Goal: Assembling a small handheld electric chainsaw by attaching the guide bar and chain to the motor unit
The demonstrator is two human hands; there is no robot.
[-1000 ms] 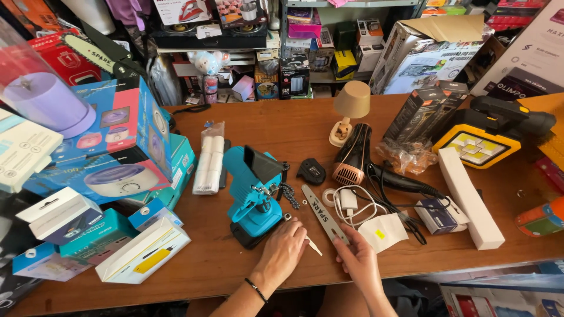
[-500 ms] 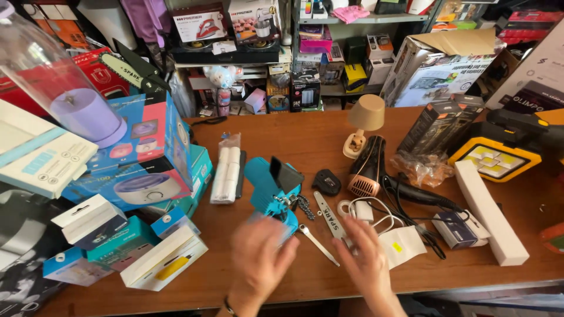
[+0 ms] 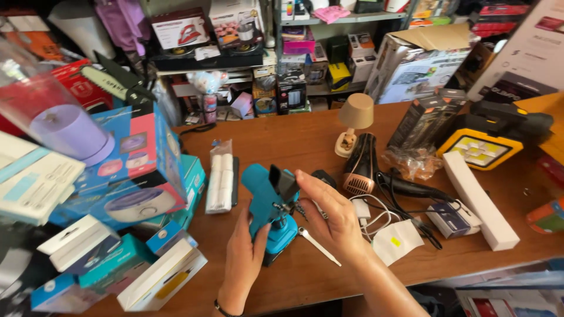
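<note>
While both hands lift the teal power tool (image 3: 267,202) off the table (image 3: 294,138), I judge this the pick-up-and-inspect step.

My left hand (image 3: 244,258) wraps its handle from below; my right hand (image 3: 329,214) pinches the black front end, near the white stick (image 3: 317,245). Next calls for a steadier two-handed hold.

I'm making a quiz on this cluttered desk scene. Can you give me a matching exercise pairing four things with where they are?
Things:
1. teal power tool
2. small table lamp
3. white rolls in a clear bag
4. yellow work light

Places:
A. far right of the table
B. held in both hands
C. behind the black hair dryer
D. just left of the tool

Pairs: 1-B, 2-C, 3-D, 4-A
</note>
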